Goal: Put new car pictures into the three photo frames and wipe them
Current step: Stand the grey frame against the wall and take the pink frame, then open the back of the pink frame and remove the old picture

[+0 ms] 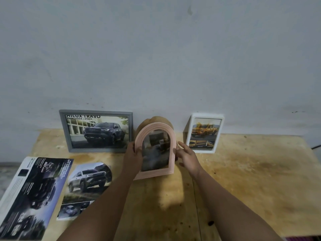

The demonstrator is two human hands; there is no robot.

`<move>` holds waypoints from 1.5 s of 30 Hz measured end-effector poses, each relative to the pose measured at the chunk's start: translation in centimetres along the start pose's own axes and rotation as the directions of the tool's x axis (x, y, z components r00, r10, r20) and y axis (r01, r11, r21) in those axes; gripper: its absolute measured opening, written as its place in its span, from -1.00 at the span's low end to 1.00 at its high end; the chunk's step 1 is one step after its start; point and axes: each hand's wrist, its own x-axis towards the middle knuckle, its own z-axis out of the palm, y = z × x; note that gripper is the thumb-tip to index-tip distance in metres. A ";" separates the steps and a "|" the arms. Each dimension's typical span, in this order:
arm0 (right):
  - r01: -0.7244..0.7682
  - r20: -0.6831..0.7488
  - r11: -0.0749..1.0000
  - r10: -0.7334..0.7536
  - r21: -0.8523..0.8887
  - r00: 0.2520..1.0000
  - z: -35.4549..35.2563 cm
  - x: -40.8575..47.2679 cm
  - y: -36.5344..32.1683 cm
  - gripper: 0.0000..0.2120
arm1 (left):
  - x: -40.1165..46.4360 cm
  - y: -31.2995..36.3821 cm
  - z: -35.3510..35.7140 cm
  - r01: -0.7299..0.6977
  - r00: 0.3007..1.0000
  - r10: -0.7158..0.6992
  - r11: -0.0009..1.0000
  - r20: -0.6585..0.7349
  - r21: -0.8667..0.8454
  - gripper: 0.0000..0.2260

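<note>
**Pink arched frame held up between both hands**

I see both arms reaching forward over the wooden table [243, 171]. The left hand [132, 158] is clamped on the left edge of the pink arched frame [155, 150], thumb over the front rim. The right hand [186, 155] sits at the frame's right edge with fingers spread – I cannot tell whether it grips or only steadies. The frame is tilted, its lower corner near or on the table; contact is unclear. Its glass shows a dark, blurred picture I cannot read.

Just behind the frame, a brownish rounded thing [162, 120] pokes out above its arch – I cannot tell what it is.

Beyond the left hand, the grey frame [96, 131] leans against the wall [156, 49] with a dark pickup picture inside. Beyond the right hand, the white frame [205, 133] stands upright, holding a yellow pickup picture.

Left of the left forearm lie two loose sheets on the table: a silver pickup print [86, 185] nearer the arm, and a dark brochure page [33, 195] further out, overhanging the table edge.
</note>
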 end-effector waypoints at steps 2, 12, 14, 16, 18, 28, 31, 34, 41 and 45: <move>-0.003 -0.038 0.999 0.004 0.040 0.999 -0.1 0.0 0.1 -0.53 | -0.3 0.8 -0.2 -0.110 0.994 0.109 0.992 0.009 0.055 -0.94; -0.095 0.040 0.927 0.087 0.362 0.995 -2.0 -2.1 -0.7 -0.29 | -4.7 1.8 -1.5 -0.723 0.628 0.724 0.407 0.285 0.559 -0.83; -0.158 0.074 0.906 0.140 0.393 0.987 -2.1 -2.8 0.1 -0.28 | -6.3 0.3 -1.4 -0.760 0.573 0.713 0.276 0.405 0.589 -0.77; -0.230 0.116 0.905 0.202 0.357 0.973 -2.5 -3.5 1.8 -0.29 | -8.1 -1.8 -1.0 -0.790 0.548 0.677 0.227 0.491 0.570 -0.77; -0.312 0.176 0.897 0.268 0.314 0.947 -3.0 -4.5 3.9 -0.35 | -10.1 -4.0 -0.2 -0.819 0.525 0.639 0.197 0.562 0.540 -0.78; -0.222 -0.136 0.973 0.212 -0.063 0.968 -2.0 -5.6 11.0 -0.81 | -16.3 -13.0 2.3 -0.773 0.634 0.348 0.300 0.691 0.558 -0.67; -0.139 -0.127 0.977 0.119 -0.162 0.985 -1.8 -5.8 11.1 -0.79 | -16.1 -13.1 0.2 -0.594 0.804 0.340 0.500 0.487 0.630 -0.58; -0.099 -0.102 0.970 0.078 -0.220 0.992 -1.6 -6.2 11.0 -0.73 | -15.2 -13.1 -2.0 -0.311 0.943 0.116 0.641 0.311 0.702 -0.28; -0.074 -0.045 0.962 0.065 -0.262 0.997 -2.1 -6.4 11.2 -0.75 | -14.0 -14.4 -4.1 -0.181 0.932 -0.148 0.602 0.332 0.777 0.24; -0.088 0.005 0.966 0.092 -0.243 0.996 -2.3 -6.3 10.8 -0.71 | -13.8 -14.9 -4.6 -0.242 0.913 -0.116 0.619 0.392 0.747 0.27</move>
